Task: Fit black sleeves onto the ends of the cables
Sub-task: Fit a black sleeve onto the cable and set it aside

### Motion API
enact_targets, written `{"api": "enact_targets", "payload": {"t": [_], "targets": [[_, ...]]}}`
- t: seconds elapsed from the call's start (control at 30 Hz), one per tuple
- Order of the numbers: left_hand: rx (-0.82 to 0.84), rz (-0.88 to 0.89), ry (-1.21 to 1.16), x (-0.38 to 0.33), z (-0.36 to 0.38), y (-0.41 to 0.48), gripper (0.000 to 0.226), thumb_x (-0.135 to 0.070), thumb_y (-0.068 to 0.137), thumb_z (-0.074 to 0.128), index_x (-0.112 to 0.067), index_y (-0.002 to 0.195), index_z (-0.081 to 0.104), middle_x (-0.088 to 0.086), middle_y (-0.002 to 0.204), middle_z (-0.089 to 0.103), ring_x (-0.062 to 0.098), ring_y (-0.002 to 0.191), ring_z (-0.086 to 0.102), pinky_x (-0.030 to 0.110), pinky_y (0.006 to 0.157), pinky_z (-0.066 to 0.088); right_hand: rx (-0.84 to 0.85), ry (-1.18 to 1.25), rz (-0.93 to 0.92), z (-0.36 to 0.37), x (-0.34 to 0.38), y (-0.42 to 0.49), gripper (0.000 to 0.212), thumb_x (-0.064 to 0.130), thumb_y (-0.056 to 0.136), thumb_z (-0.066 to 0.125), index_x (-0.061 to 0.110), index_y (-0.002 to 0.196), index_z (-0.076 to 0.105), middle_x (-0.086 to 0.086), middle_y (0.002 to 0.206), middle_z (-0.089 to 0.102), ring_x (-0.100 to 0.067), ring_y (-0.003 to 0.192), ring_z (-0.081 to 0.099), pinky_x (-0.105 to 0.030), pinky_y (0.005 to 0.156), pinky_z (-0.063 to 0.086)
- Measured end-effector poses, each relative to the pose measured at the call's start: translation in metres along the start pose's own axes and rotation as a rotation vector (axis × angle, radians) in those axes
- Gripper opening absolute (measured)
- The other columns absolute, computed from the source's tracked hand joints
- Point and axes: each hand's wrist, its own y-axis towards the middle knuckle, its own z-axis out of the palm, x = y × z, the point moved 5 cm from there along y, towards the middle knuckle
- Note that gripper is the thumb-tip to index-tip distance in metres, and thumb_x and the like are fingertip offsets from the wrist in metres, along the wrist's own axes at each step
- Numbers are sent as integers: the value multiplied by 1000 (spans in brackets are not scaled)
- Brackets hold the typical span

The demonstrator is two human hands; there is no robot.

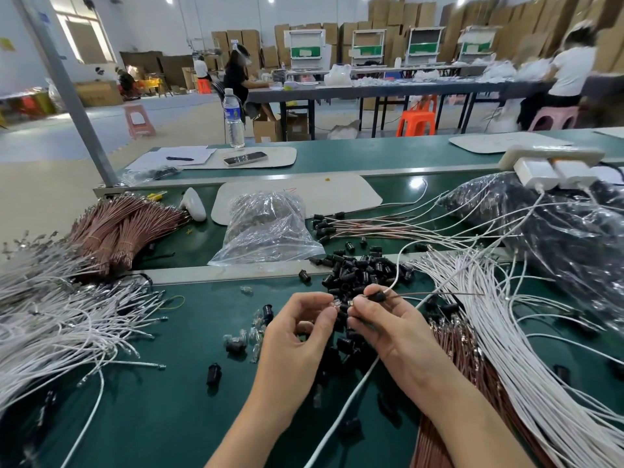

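A green work surface (189, 400) is seen in the near part of the scene, with raised pale rails across it. A large hall is seen behind it, where cartons (391, 15) are stacked along the far wall and people are seated at a long table (371, 91). A water bottle (233, 118) is stood upright at the far left of the bench, and a power strip (550, 157) is laid at the far right above a dark plastic bag (557, 238).

Loose white cables (67, 325) are spread on the left, and a brown cable bundle (118, 228) is laid beyond them. A clear bag (266, 228) is set in the middle, far from the hands. More white cables (506, 332) are fanned out on the right. A pile of black sleeves (358, 271) is heaped just beyond the hands, with single sleeves scattered near it.

The left hand (297, 329) is held with its fingers curled, and a small clear part (332, 304) is pinched between thumb and forefinger. The right hand (388, 325) is closed around a black sleeve (377, 296), which is gripped between thumb and forefinger just above the pile. A white cable (398, 275) and a thin brown wire (439, 293) are seen leaving that sleeve to the right. The fingertips of both hands are brought almost together.
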Motion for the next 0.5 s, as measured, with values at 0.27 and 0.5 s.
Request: {"api": "enact_targets", "payload": {"t": [0.27,0.5], "targets": [[33,-14,-3,0,3,-2,11,-24,96,69,-35,100,70,-10,90,73,7,76,64,16,72,50,9,29,15,1,-3,2,32,4,69,76,8,98,64,-9,80,69,-17,74,72,-23,68,60],[34,-22,-1,-1,3,-3,10,-23,95,70,-31,101,71,-10,90,74,11,79,65,16,73,50,13,34,21,2,-3,-1,32,2,72,75,7,101,63,-10,80,69,-18,74,72,-23,69,60]]}}
